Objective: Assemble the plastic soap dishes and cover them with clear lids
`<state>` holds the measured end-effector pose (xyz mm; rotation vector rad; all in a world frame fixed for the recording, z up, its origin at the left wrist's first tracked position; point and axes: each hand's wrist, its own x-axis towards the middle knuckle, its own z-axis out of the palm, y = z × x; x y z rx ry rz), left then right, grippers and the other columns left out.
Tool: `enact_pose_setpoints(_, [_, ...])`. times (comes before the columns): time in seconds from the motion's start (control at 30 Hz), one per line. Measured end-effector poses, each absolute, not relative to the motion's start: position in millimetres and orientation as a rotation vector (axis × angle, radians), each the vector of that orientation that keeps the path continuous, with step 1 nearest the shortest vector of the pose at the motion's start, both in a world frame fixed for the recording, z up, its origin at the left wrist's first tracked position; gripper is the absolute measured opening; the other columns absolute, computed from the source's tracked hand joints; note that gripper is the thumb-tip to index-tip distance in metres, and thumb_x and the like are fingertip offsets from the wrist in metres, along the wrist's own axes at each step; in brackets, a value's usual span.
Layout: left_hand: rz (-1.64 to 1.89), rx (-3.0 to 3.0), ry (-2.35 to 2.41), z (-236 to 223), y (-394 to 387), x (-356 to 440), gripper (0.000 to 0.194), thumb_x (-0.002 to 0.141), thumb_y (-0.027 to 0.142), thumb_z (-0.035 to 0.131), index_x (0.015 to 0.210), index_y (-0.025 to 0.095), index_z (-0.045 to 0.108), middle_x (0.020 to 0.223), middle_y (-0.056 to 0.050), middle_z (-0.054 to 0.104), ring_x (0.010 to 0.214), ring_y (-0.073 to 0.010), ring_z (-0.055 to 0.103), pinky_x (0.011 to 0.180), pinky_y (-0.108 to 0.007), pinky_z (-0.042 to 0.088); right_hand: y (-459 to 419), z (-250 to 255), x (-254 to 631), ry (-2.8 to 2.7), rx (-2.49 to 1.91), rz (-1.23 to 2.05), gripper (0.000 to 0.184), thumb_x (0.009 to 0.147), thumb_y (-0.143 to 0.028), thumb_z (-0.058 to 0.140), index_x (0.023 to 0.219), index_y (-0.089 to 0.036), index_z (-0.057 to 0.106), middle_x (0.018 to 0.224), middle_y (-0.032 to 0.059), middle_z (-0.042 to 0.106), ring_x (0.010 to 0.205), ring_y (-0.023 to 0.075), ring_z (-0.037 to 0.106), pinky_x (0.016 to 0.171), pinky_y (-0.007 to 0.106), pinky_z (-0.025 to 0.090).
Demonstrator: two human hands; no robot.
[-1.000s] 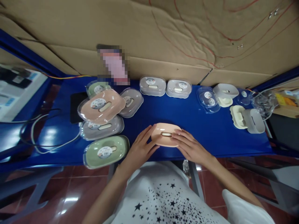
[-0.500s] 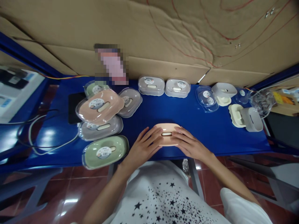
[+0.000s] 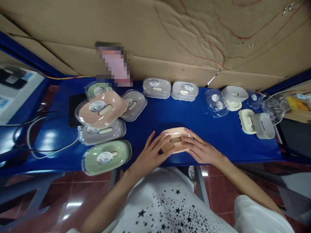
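A peach plastic soap dish [image 3: 178, 131] with a rounded outline and a long slot is held in front of my body, near the table's front edge. My left hand [image 3: 155, 149] grips its left end, thumb along the near side and fingers over the top. On the right end, my right hand [image 3: 200, 147] has its fingers laid over the top and side. The dish is slightly tilted, and a dull brownish tone shows through the slot. Its underside is hidden.
Packed soap dishes in peach, grey and green [image 3: 107, 158] pile up at left. Two grey packed ones [image 3: 156, 88] stand at the back. Clear lids [image 3: 216, 103], grey boxes [image 3: 264, 126] and cream inserts [image 3: 247, 121] lie at right. Cables [image 3: 30, 139] run along the left.
The peach dish has tilted and turned a little between my hands. The cream piece seen in its slot before no longer shows there. My left thumb has come forward along the near side.
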<state>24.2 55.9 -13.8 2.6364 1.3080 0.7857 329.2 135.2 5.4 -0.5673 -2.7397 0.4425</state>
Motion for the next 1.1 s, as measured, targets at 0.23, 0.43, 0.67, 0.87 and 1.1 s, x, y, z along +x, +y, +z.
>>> enact_pose_setpoints(0.23, [0.666,2.641,1.243,-11.2,55.0,24.1,0.040,0.103,0.012,0.065,0.141,0.022,0.062,0.159,-0.013,0.061,0.157,-0.0304,0.050,0.132,-0.058,0.041,139.4,-2.2,333.8,-2.796,-0.531,0.395,0.059,0.105,-0.014,0.058,0.162,-0.026,0.053,0.164,0.0050,0.058,0.167,0.0316,0.029,0.135,0.057,0.041])
enact_pose_setpoints(0.43, [0.656,2.682,1.245,-7.4,56.9,20.3,0.022,0.107,0.024,0.065,0.130,0.022,0.067,0.150,-0.011,0.070,0.148,-0.0275,0.061,0.126,-0.052,0.050,130.0,-6.6,327.6,-2.851,-0.504,0.289,0.064,0.106,-0.014,0.062,0.166,-0.033,0.048,0.164,0.0023,0.058,0.161,0.0261,0.044,0.137,0.053,0.036])
enact_pose_setpoints(0.67, [0.683,2.690,1.167,-11.5,55.1,12.7,0.043,0.106,0.015,0.064,0.149,0.019,0.060,0.158,-0.011,0.064,0.160,-0.0284,0.046,0.130,-0.054,0.046,111.2,-12.4,323.6,-2.823,-0.523,0.156,0.072,0.103,-0.007,0.063,0.169,-0.028,0.042,0.165,0.0040,0.056,0.161,0.0240,0.044,0.138,0.053,0.035])
enact_pose_setpoints(0.87, [0.618,2.679,1.204,-9.5,56.2,12.1,0.042,0.108,0.020,0.063,0.150,0.022,0.060,0.159,-0.009,0.063,0.157,-0.0274,0.051,0.128,-0.052,0.049,114.9,-5.1,325.1,-2.772,-0.586,0.189,0.063,0.109,-0.024,0.061,0.169,-0.028,0.042,0.163,0.0037,0.059,0.158,0.0219,0.049,0.137,0.050,0.037])
enact_pose_setpoints(1.1, [0.729,2.518,1.404,-8.3,57.3,11.8,0.034,0.101,0.014,0.063,0.134,0.021,0.066,0.151,-0.015,0.066,0.151,-0.0310,0.056,0.127,-0.056,0.047,223.7,7.7,359.1,-2.121,-1.725,-0.319,0.075,0.101,-0.067,0.063,0.156,-0.016,0.054,0.164,0.0255,0.050,0.157,0.0467,0.044,0.120,0.068,0.043])
